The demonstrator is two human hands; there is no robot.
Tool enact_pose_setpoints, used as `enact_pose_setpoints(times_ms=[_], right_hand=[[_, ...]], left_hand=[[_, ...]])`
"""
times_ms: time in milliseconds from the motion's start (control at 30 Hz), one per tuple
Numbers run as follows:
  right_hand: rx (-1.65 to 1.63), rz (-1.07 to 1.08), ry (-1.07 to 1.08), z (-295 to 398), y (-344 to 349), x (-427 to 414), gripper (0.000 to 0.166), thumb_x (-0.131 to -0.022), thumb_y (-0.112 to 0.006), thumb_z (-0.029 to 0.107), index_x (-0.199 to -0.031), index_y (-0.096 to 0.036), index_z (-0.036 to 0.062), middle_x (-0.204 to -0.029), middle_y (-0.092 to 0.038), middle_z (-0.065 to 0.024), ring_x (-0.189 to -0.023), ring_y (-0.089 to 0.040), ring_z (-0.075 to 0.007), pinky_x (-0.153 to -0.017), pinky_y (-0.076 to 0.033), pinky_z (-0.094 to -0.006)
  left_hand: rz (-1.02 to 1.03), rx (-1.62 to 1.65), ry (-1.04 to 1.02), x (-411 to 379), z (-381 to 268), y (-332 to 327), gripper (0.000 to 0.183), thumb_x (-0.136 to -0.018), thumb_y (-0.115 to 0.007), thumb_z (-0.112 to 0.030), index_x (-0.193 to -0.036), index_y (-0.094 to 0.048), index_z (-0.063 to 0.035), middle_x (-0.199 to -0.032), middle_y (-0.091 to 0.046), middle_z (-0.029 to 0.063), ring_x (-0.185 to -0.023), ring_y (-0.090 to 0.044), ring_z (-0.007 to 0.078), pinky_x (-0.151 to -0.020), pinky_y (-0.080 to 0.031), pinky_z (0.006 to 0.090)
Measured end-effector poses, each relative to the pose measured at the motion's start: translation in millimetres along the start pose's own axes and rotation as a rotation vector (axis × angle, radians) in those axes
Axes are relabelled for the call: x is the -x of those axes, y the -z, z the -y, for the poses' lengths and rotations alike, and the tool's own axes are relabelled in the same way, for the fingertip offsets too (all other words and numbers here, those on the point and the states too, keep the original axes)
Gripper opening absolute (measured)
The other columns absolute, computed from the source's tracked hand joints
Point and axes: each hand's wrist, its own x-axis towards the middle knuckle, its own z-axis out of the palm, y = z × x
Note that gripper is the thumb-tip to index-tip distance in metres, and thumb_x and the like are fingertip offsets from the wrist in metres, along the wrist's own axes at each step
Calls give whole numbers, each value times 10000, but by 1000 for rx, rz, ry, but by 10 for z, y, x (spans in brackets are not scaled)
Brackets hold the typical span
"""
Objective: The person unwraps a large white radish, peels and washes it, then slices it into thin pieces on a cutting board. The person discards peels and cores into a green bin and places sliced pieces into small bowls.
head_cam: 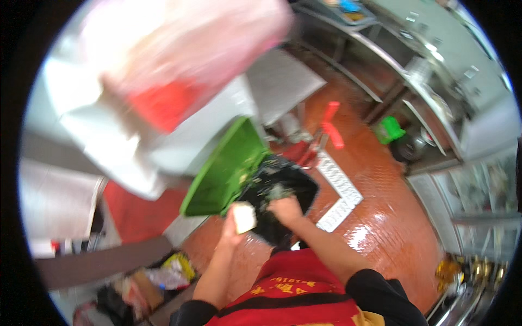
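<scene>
In my left hand (231,228) is a pale, cream-white block (244,217), possibly a piece of food; blur hides its exact kind. My right hand (287,210) reaches over a bin lined with a black bag (299,179). At its fingertips is a greyish, translucent clump (279,190), and whether the fingers grip it is unclear. The bin's green lid (228,167) stands swung back on the left, with bits of scrap near its hinge side. The pale block is just beside the near left edge of the bin's mouth.
A large pink and white bag (195,45), blurred, looms at upper left. Beyond the bin are a red-handled tool (332,124) and a white perforated floor strip (338,179). Steel counters (391,61) line the right. The reddish tiled floor (383,220) looks wet.
</scene>
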Motion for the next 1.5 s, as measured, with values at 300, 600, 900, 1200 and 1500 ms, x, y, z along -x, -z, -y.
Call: enact_pose_setpoints(times_ms=[300, 600, 900, 1200, 1500], right_hand=[[-760, -777, -137, -1602, 790, 508, 138, -902, -505, 51, -952, -634, 51, -756, -621, -132, -706, -627, -215, -690, -508, -333], [-1047, -1121, -616, -5154, 2645, 1984, 150, -921, -591, 182, -892, -624, 39, -706, -582, -4, -611, -518, -75, -545, -433, -245], [-733, -1306, -874, -8042, 3963, 3099, 296, -921, -603, 282, -724, -514, 80, -573, -470, 22, -496, -442, -73, -464, -368, -245], [-1076, -1240, -1107, -9424, 4420, 3513, 133, -917, -461, 138, -895, -558, 50, -675, -541, -20, -516, -500, -93, -438, -402, -238], [-404, -1270, -1088, -11054, 5558, 3074, 200, -894, -554, 172, -985, -585, -3, -781, -631, -125, -636, -619, -219, -592, -497, -344]], left_hand=[[154, 0, 61, -322, 336, -1469, 423, -947, -457, -520, -1110, -587, -151, -840, -625, 52, -711, -601, 224, -616, -517, 368], [472, 22, 145, -967, 1604, -4814, 441, -938, -509, -464, -1182, -555, -99, -909, -566, 106, -768, -557, 222, -671, -514, 331], [648, -4, 310, -2147, 2942, -7830, 409, -932, -527, -418, -1110, -603, -57, -921, -622, 137, -821, -601, 275, -741, -525, 373], [752, 85, 552, -3703, 3755, -10165, 426, -942, -516, -425, -1111, -560, -36, -965, -571, 135, -863, -577, 261, -761, -530, 374], [642, -441, 648, -4170, 4698, -11329, 402, -938, -520, -463, -1122, -572, -110, -1043, -633, 77, -934, -621, 254, -843, -527, 433]])
